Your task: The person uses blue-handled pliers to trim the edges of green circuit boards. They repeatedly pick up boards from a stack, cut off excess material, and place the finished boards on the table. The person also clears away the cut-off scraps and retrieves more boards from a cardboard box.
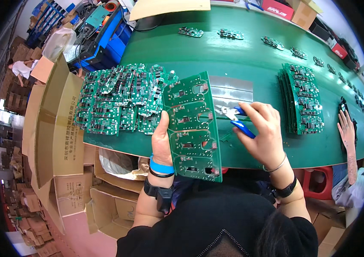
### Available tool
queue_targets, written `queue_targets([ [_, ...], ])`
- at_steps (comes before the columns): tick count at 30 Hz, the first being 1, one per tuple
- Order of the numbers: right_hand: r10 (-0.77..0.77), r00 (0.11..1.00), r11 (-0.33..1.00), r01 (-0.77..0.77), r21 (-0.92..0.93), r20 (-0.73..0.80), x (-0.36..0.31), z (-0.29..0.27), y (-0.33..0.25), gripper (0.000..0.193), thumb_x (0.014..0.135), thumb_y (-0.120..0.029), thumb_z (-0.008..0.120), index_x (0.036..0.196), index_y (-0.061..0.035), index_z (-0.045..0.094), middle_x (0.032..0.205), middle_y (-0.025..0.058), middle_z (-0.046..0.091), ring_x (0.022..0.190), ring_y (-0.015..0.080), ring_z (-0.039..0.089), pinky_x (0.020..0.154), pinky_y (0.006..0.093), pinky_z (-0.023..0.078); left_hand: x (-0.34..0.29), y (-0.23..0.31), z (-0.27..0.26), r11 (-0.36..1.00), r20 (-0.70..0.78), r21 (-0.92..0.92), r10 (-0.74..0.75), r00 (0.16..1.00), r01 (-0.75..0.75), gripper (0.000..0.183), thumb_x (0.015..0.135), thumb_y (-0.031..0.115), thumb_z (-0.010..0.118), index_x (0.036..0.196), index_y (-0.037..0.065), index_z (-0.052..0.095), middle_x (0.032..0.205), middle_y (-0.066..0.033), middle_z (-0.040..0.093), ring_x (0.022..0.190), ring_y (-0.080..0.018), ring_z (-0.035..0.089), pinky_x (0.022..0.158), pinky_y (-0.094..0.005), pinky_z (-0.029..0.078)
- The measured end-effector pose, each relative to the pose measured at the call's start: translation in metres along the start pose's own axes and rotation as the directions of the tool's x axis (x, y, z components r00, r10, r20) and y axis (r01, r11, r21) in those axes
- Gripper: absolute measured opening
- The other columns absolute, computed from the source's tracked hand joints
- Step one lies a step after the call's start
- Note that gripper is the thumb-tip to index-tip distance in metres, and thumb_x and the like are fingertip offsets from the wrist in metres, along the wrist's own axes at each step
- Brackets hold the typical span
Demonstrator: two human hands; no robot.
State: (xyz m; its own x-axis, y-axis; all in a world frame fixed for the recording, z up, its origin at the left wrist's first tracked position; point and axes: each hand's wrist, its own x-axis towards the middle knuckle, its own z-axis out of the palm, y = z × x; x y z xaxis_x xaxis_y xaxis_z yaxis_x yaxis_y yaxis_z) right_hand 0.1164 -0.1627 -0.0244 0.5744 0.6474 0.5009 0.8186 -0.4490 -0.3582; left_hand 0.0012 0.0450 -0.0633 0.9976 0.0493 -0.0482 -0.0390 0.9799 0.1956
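Note:
My left hand (161, 139) grips the left edge of a green circuit board panel (190, 128), held up on end above the table's near edge. The panel is made of several joined boards, one above another. To its right, my right hand (262, 130) is closed around blue-handled cutting pliers (242, 127). Their metal jaws point left, close to the panel's right edge; whether they touch it I cannot tell. Left of the panel lies a wide heap of populated circuit boards (122, 98). A stack of green board panels (302, 100) stands to the right.
Cardboard boxes (64, 141) crowd the left side, below a blue bin (113, 47). Single circuit boards (230, 34) are spaced along the far side of the green table (173, 53). At the right edge, another person's hand (346, 128) rests near a black object.

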Motion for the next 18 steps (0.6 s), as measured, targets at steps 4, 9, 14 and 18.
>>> queue_targets([
  [4, 0.050, 0.997, 0.999, -0.050, 0.006, -0.064, -0.002, -0.011, 0.003, 0.055, 0.066, -0.015, 0.076, 0.118, -0.0076, 0.061, 0.104, 0.0106, 0.057, 0.097, 0.0290, 0.054, 0.087, 0.0399, 0.039, 0.001, 0.002, 0.012, 0.969, -0.066, 0.246, 0.039, 0.997, -0.021, 0.057, 0.102, 0.046, 0.028, 0.141, 0.005, 0.037, 0.132, -0.0186, 0.052, 0.112, -0.0341, 0.059, 0.090, -0.0482, 0.053],
  [9, -0.091, 0.993, 0.995, 0.093, -0.023, 0.069, 0.004, -0.011, -0.014, 0.060, 0.064, -0.017, 0.075, 0.121, -0.0102, 0.059, 0.108, 0.0096, 0.056, 0.101, 0.0280, 0.052, 0.090, 0.0422, 0.036, 0.004, -0.003, 0.022, 0.836, -0.096, 0.545, 0.145, 0.985, -0.070, 0.049, 0.105, 0.038, 0.025, 0.139, 0.005, 0.037, 0.129, -0.0158, 0.054, 0.112, -0.0274, 0.060, 0.091, -0.0408, 0.054],
  [14, -0.106, 0.991, 0.990, 0.113, -0.084, 0.087, 0.007, -0.007, -0.019, 0.062, 0.064, -0.018, 0.075, 0.123, -0.0110, 0.058, 0.110, 0.0095, 0.055, 0.104, 0.0278, 0.051, 0.090, 0.0430, 0.035, 0.004, -0.008, 0.030, 0.695, -0.074, 0.708, 0.254, 0.964, -0.129, 0.049, 0.105, 0.036, 0.025, 0.140, 0.003, 0.037, 0.129, -0.0165, 0.054, 0.111, -0.0271, 0.060, 0.092, -0.0399, 0.053],
  [18, -0.125, 0.987, 0.988, 0.133, -0.084, 0.099, 0.008, -0.007, -0.021, 0.062, 0.063, -0.018, 0.075, 0.122, -0.0110, 0.058, 0.110, 0.0095, 0.055, 0.103, 0.0276, 0.051, 0.090, 0.0429, 0.036, 0.003, -0.009, 0.032, 0.662, -0.053, 0.734, 0.280, 0.959, -0.152, 0.046, 0.105, 0.033, 0.028, 0.139, 0.003, 0.038, 0.128, -0.0137, 0.055, 0.111, -0.0224, 0.059, 0.093, -0.0360, 0.051],
])
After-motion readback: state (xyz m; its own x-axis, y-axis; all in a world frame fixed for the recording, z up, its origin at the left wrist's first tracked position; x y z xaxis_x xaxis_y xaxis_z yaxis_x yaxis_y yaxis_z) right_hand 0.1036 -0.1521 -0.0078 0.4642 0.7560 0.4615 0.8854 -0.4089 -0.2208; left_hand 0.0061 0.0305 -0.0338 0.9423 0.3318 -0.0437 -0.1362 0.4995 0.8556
